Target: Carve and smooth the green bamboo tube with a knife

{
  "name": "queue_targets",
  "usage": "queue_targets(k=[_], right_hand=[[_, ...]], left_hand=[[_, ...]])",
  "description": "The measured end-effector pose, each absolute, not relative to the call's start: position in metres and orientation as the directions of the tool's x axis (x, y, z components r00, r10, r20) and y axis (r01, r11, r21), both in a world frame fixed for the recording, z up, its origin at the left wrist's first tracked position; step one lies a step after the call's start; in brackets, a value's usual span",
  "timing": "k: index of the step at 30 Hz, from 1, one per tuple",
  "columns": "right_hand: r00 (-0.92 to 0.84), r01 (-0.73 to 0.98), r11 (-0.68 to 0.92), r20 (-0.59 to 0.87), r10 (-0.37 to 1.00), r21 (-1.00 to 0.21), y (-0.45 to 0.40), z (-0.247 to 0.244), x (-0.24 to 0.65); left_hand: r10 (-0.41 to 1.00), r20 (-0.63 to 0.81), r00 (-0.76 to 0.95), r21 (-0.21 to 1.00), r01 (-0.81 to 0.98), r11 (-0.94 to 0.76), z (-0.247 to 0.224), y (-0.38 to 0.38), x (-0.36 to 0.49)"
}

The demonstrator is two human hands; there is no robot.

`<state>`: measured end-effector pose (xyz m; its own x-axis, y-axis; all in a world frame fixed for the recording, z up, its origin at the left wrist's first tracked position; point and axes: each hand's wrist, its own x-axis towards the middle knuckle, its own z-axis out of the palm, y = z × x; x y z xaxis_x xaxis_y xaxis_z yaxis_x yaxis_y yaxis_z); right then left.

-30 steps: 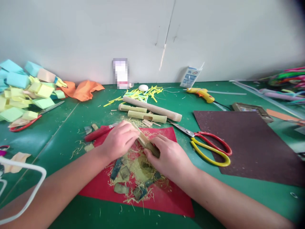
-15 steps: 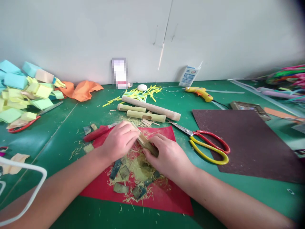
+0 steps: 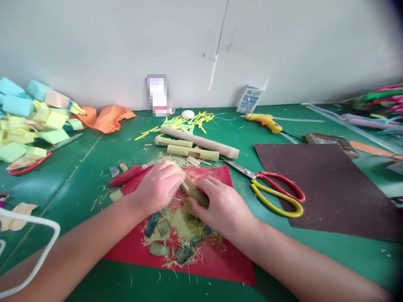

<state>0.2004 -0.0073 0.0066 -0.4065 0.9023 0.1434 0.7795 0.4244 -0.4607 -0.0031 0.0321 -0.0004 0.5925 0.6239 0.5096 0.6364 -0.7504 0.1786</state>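
Note:
Both hands hold a short bamboo tube [image 3: 195, 192] with a slot cut in its side, slanting above a red sheet [image 3: 226, 260]. My left hand [image 3: 162, 182] is closed round its far end, the fingers bent over it. My right hand [image 3: 222, 201] grips the near end between thumb and fingers. Below them, dark green flat chips [image 3: 159, 248] and pale shavings are strewn over the sheet. A red-handled tool [image 3: 127, 176] lies just left of my left hand; its metal end is partly hidden.
Beyond my hands lie a slotted bamboo piece [image 3: 206, 155] and a longer stick [image 3: 201, 141]. To the right are scissors [image 3: 277, 195] with red and yellow handles, a dark brown sheet [image 3: 327, 188] and a yellow glue gun [image 3: 266, 122]. Folded paper blocks [image 3: 20, 107] pile up at left.
Both hands keep their hold on the bamboo tube, with hardly any visible movement. The whole view has shifted very slightly.

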Motion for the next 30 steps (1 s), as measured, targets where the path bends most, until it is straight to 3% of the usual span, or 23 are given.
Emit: queue_targets(k=[5, 9, 13, 18, 30], right_hand=[[-0.402, 0.780, 0.424, 0.150, 0.903, -0.460, -0.0066, 0.0064, 0.2014], [-0.409, 0.777, 0.427, 0.145, 0.901, -0.462, -0.0069, 0.0065, 0.2012], [-0.397, 0.784, 0.416, 0.142, 0.907, -0.461, -0.0069, 0.0072, 0.2012], [-0.402, 0.788, 0.413, 0.127, 0.907, -0.456, -0.0064, 0.0075, 0.2018], [-0.393, 0.816, 0.414, 0.137, 0.909, -0.403, -0.0078, 0.0079, 0.2020]], left_hand=[[0.639, 0.582, 0.503, 0.201, 0.672, -0.713, -0.0021, 0.0345, -0.0039], [0.616, 0.521, 0.591, 0.200, 0.617, -0.761, -0.0018, 0.0319, -0.0043], [0.636, 0.605, 0.480, 0.227, 0.662, -0.715, -0.0023, 0.0350, -0.0077], [0.612, 0.544, 0.574, 0.206, 0.616, -0.761, -0.0027, 0.0344, -0.0055], [0.629, 0.601, 0.493, 0.193, 0.674, -0.713, -0.0047, 0.0357, -0.0066]])
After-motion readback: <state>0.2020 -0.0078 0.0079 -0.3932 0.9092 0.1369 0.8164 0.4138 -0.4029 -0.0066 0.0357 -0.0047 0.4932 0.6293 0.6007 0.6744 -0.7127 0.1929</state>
